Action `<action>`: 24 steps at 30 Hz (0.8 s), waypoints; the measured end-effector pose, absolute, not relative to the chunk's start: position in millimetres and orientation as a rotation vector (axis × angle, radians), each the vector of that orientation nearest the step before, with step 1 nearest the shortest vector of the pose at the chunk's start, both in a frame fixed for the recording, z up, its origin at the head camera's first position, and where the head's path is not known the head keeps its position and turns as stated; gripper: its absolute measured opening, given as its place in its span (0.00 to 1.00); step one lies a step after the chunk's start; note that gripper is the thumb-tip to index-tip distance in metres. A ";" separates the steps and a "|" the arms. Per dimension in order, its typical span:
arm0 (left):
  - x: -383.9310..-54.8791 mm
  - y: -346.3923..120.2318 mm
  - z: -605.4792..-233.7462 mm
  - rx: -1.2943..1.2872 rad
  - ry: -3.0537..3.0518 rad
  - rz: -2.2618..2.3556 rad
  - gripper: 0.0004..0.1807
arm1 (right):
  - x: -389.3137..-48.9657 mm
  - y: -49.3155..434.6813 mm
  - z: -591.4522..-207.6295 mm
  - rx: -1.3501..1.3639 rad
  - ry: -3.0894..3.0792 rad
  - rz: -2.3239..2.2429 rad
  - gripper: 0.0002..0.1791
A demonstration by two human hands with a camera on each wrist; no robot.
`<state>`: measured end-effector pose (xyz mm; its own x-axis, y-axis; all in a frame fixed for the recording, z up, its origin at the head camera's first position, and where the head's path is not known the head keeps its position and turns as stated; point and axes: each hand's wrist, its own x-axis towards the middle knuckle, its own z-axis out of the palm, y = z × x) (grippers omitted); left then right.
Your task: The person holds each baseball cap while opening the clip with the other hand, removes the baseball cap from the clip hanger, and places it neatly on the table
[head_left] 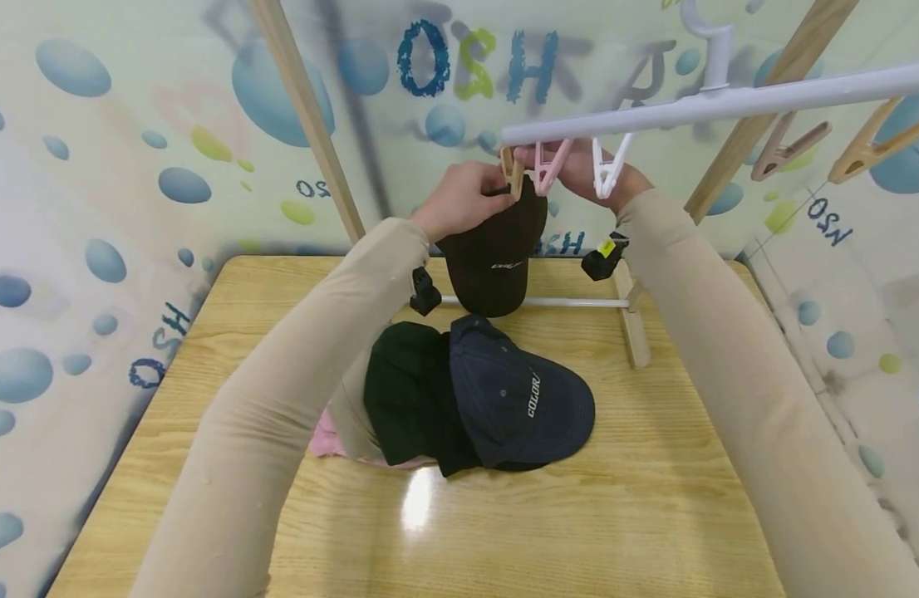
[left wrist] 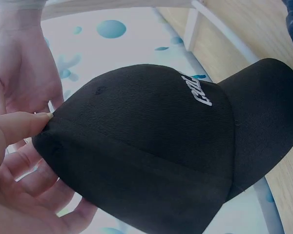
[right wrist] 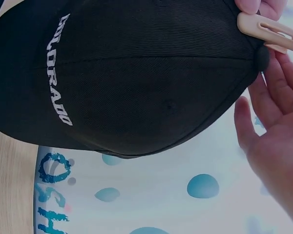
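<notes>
A black baseball cap (head_left: 497, 249) with white lettering hangs brim down, its crown top at a tan clip (head_left: 513, 174) on a white hanger bar. My left hand (head_left: 463, 198) pinches the crown top, thumb in front and fingers behind, as the left wrist view shows. At the clip's other side is my right hand (head_left: 579, 166), partly hidden by a pink clip (head_left: 551, 164) and a white clip (head_left: 607, 169). In the right wrist view, the right thumb stands apart from the cap; the fingers reach behind the tan clip (right wrist: 271, 31), and their contact with it is unclear.
A navy cap (head_left: 519, 399) lies on a dark green cap (head_left: 407, 390) on the wooden table (head_left: 444, 548), with beige and pink fabric beneath. The hanger bar (head_left: 729, 104) runs overhead, bearing more clips at right. A wooden rack post (head_left: 310, 116) stands behind my left arm.
</notes>
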<state>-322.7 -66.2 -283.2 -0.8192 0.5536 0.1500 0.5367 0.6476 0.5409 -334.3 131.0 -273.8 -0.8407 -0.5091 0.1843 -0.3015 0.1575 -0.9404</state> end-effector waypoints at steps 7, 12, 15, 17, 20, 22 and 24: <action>-319.5 -66.1 -280.8 0.921 2.824 0.886 0.09 | -333.7 129.1 -276.5 -0.817 2.187 -1.831 0.08; -319.0 -66.8 -281.7 0.920 2.823 0.884 0.11 | -338.2 126.7 -280.2 -0.840 2.155 -1.851 0.08; -318.8 -67.8 -282.1 0.924 2.830 0.880 0.13 | -340.6 122.5 -281.7 -0.867 2.087 -1.903 0.09; -317.8 -68.2 -281.7 0.920 2.833 0.877 0.13 | -341.3 120.9 -282.6 -0.869 2.039 -1.943 0.10; -315.0 -68.2 -280.9 0.925 2.823 0.880 0.14 | -341.0 121.9 -284.5 -0.880 1.882 -2.092 0.07; -312.9 -68.2 -280.6 0.937 2.808 0.888 0.15 | -341.3 124.2 -285.6 -0.908 1.786 -2.188 0.07; -311.6 -68.9 -280.9 0.954 2.796 0.893 0.15 | -342.3 127.4 -286.9 -0.947 1.686 -2.286 0.10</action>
